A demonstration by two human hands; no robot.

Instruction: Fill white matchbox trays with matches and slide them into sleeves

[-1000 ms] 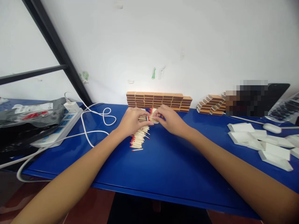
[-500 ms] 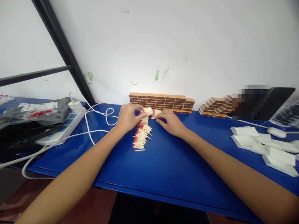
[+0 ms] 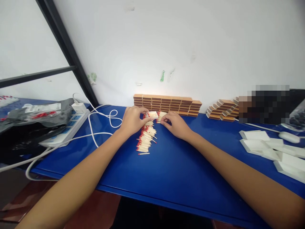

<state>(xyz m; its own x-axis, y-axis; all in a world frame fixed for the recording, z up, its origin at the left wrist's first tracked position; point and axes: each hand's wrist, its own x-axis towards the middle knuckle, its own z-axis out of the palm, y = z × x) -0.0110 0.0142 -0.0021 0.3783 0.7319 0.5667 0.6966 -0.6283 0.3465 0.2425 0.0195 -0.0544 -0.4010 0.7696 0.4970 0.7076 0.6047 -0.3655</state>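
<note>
Between the thumb and fingers of my left hand (image 3: 134, 119) is a small white matchbox tray (image 3: 152, 114) with matches lying in it. My right hand (image 3: 176, 124) is beside it, thumb and index finger brought together at the edge of a small bunch of matches (image 3: 162, 116). Whether a match is between those fingertips is too small to tell. Below the tray, a long heap of red-headed matches (image 3: 145, 137) runs toward me on the blue table (image 3: 181, 171). One single match (image 3: 144, 154) lies apart at its near end.
Stacked brown matchbox sleeves (image 3: 166, 103) line the wall, with more sleeves (image 3: 220, 109) leaning at the right. White empty trays (image 3: 267, 144) lie on the right side. A power strip (image 3: 69, 127), white cables (image 3: 91, 127) and a grey plastic bag (image 3: 47, 114) occupy the left.
The whole view has shifted slightly, so things appear a little further right. Both hands keep nearly the same pose, the left still holding the tray.
</note>
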